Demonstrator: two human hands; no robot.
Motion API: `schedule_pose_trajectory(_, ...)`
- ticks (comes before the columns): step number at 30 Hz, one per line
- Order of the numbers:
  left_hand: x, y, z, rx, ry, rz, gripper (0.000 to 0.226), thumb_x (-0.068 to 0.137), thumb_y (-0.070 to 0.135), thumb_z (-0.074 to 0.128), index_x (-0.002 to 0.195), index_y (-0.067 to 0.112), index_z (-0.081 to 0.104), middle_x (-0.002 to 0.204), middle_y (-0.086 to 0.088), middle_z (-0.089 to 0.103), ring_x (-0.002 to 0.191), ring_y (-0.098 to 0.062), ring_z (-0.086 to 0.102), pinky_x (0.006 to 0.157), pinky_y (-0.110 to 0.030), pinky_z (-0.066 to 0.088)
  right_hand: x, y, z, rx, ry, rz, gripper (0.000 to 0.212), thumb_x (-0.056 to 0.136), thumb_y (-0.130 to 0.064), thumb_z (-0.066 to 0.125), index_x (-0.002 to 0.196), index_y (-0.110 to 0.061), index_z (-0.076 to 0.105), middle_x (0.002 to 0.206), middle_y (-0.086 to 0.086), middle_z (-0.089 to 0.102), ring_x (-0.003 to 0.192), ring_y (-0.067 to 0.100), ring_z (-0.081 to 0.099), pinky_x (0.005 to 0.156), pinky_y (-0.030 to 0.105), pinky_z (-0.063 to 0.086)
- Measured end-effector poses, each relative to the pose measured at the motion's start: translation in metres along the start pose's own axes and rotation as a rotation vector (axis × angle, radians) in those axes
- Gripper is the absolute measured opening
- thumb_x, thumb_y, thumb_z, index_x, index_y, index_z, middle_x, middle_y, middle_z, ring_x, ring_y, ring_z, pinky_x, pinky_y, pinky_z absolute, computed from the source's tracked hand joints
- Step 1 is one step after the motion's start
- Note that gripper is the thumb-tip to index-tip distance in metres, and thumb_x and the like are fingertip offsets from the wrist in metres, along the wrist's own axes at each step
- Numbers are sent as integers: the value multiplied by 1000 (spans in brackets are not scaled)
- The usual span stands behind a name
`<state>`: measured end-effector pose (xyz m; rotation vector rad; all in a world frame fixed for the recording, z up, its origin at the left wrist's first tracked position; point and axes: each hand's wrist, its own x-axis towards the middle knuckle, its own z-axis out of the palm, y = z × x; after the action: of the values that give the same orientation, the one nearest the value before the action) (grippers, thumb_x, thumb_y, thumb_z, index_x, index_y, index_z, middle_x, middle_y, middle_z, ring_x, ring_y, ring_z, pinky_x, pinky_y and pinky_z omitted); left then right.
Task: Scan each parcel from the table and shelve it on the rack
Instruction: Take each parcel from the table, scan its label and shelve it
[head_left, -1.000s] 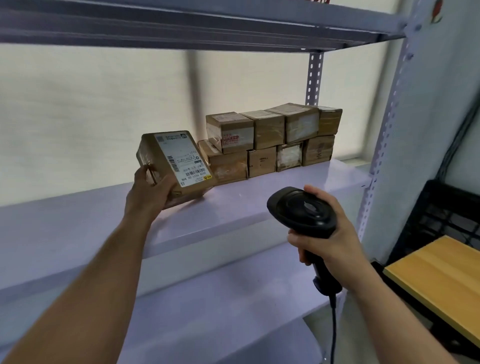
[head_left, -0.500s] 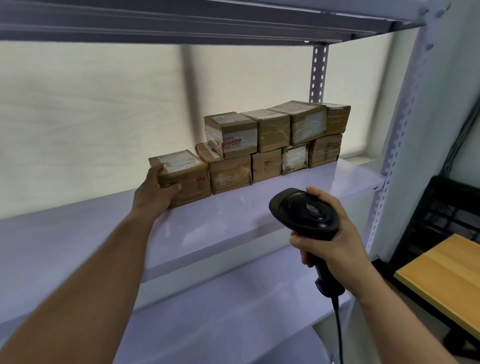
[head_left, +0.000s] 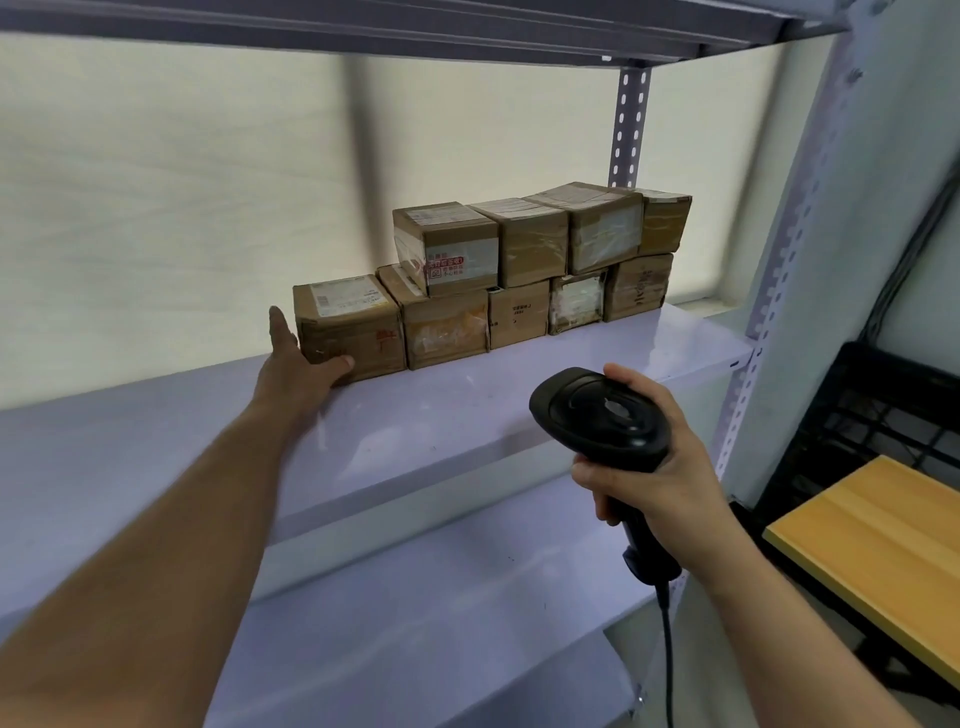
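I see the parcel (head_left: 349, 332) as a small brown cardboard box wrapped in clear tape. It stands on the rack's middle shelf (head_left: 467, 410) at the left end of the bottom row, touching the next box in the stack of parcels (head_left: 545, 260). My left hand (head_left: 296, 364) lies flat against its left side with the fingers (head_left: 280, 327) straight, and the thumb touches the lower front edge, so the hand rests on it rather than grasping. The box's left face is hidden behind that hand, and I can make out only one finger above it. My right hand (head_left: 660, 467) has its fingers curled tight round the handle of the black scanner (head_left: 597, 415), which hides most of the handle. The cable (head_left: 667, 649) runs out at the bottom edge. The wooden counter (head_left: 872, 535) and the black crate (head_left: 883, 410) are cut off at the right. A white label sits on the parcel's top, its print too small to read, and red marks on the front are blurred. A box in the upper row carries red characters I cannot read.
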<state>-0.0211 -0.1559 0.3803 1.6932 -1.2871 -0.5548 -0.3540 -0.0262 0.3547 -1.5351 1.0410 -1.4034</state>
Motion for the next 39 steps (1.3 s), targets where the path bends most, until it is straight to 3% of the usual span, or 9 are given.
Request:
schedule_pose_trajectory(6, -51, 15, 14, 200, 220, 26, 101, 84, 32, 71, 155, 15, 2, 159, -16, 17, 145, -33, 17, 115, -48, 23, -17, -6, -19, -9, -28, -18, 81, 74, 12, 75, 125, -47, 53, 118, 13, 61, 55, 27, 61, 53, 34, 54)
schedule_pose_trajectory(9, -95, 30, 31, 206, 338, 132, 89, 84, 37, 70, 153, 15, 18, 154, -12, 26, 142, -31, 23, 112, -46, 28, -30, -6, -33, -4, -42, -15, 81, 74, 13, 75, 127, -44, 52, 120, 11, 60, 55, 28, 61, 52, 34, 54)
schedule_pose_trajectory(13, -147, 51, 68, 191, 329, 263, 73, 86, 35, 70, 145, 13, 33, 144, -11, 39, 133, -28, 35, 106, -44, 36, -49, -5, -60, 7, -48, -7, 82, 73, 11, 76, 129, -43, 52, 121, 10, 60, 54, 30, 61, 51, 37, 54)
schedule_pose_trajectory(19, -219, 71, 140, 140, 188, 369, 59, 86, 31, 70, 137, 12, 45, 135, -11, 47, 124, -27, 43, 105, -45, 37, -86, -2, -115, 70, -21, -2, 81, 74, 13, 76, 130, -40, 53, 114, 11, 62, 53, 30, 57, 50, 38, 51)
schedule_pose_trajectory(24, -275, 86, 210, 122, 28, 380, 60, 86, 30, 71, 137, 11, 45, 138, -10, 46, 128, -25, 39, 105, -34, 31, -125, 3, -171, 60, 55, -3, 81, 72, 15, 78, 128, -38, 53, 116, 11, 62, 56, 24, 61, 47, 33, 52)
schedule_pose_trajectory(28, -317, 104, 266, 109, -117, 404, 62, 85, 29, 72, 139, 12, 45, 140, -9, 46, 130, -26, 40, 106, -30, 29, -158, 8, -225, 46, 123, 12, 82, 71, 11, 80, 125, -46, 55, 119, 8, 61, 61, 23, 63, 48, 34, 52)
schedule_pose_trajectory(32, -358, 124, 323, 103, -244, 430, 63, 85, 33, 71, 139, 16, 44, 139, -5, 45, 129, -23, 39, 103, -29, 30, -193, 10, -278, -4, 191, 49, 84, 70, 3, 83, 133, -41, 49, 121, 8, 61, 67, 24, 65, 50, 39, 54)
schedule_pose_trajectory(36, -398, 146, 374, 81, -371, 451, 65, 86, 36, 69, 142, 16, 41, 142, -5, 42, 131, -21, 35, 102, -27, 29, -229, 7, -323, -51, 283, 43, 84, 70, 3, 83, 134, -39, 49, 119, 5, 63, 69, 15, 67, 48, 34, 52)
schedule_pose_trajectory(39, -424, 161, 409, 55, -474, 487, 65, 85, 34, 71, 141, 15, 42, 139, -7, 44, 130, -22, 37, 100, -26, 28, -253, 5, -354, -66, 370, 69, 83, 69, 3, 83, 134, -36, 49, 117, 2, 64, 63, 16, 65, 48, 35, 53)
